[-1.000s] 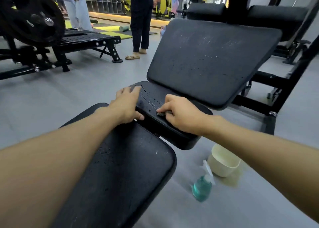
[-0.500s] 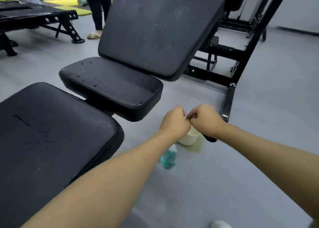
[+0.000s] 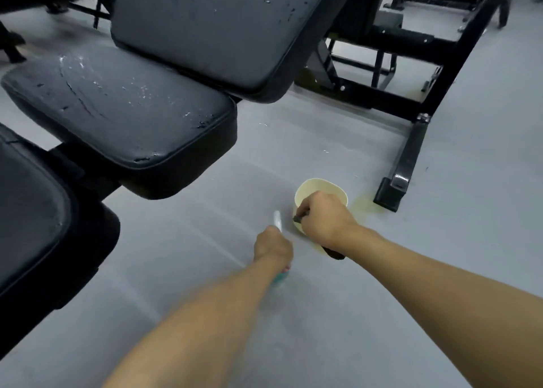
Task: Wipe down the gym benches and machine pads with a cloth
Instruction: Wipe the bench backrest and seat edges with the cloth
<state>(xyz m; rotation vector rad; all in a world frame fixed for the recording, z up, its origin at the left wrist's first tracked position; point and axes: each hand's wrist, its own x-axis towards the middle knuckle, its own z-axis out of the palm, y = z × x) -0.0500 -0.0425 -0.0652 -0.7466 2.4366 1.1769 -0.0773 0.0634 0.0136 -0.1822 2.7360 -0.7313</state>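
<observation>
Taking up spray bottle (image 3: 277, 220) and cloth (image 3: 301, 216)
Left hand (image 3: 273, 248) grips the bottle; right hand (image 3: 323, 220) pinches the cloth over the cream bowl (image 3: 320, 185). Best lifted upright.

Fig.: change over approx. 1 s, seen from beside the bench. L hand (image 3: 273, 248) and R hand (image 3: 323, 217) have both left the seat pad (image 3: 123, 108), where at 1 s ago the L rested on the pad's edge and the R pressed the cloth (image 3: 301, 217) flat. By 0.5 s ago they hung together, fists closed, above the floor items. Now they are apart and lower. L hand is curled round the spray bottle (image 3: 277, 220), w/ white nozzle showing above the fingers and teal body below; the hand is blurred. R hand, cloth bunched in its fist, sits at the cup (image 3: 311, 186), covering its near rim. Pad surface is now uncovered, w/ pale flecks showing.
</observation>
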